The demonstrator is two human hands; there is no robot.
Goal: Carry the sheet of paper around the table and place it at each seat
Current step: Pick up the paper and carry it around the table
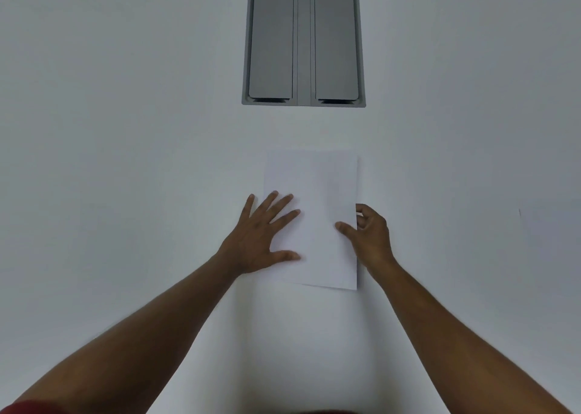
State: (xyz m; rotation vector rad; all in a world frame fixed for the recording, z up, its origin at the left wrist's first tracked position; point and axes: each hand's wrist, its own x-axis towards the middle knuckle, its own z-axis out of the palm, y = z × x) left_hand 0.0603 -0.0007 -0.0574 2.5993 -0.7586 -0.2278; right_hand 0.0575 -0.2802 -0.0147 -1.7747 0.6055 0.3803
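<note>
A white sheet of paper (317, 199) lies lengthwise on the white table (125, 162) in front of me. My left hand (264, 234) rests flat on the sheet's left edge with fingers spread. My right hand (367, 234) is at the sheet's right edge, thumb on top of the paper and fingers curled at or under the edge, pinching it. The sheet's near right corner looks slightly lifted off the table.
A grey recessed cable box (303, 42) with two closed flaps is set into the table beyond the paper. A red sleeve edge (28, 407) shows at the bottom left.
</note>
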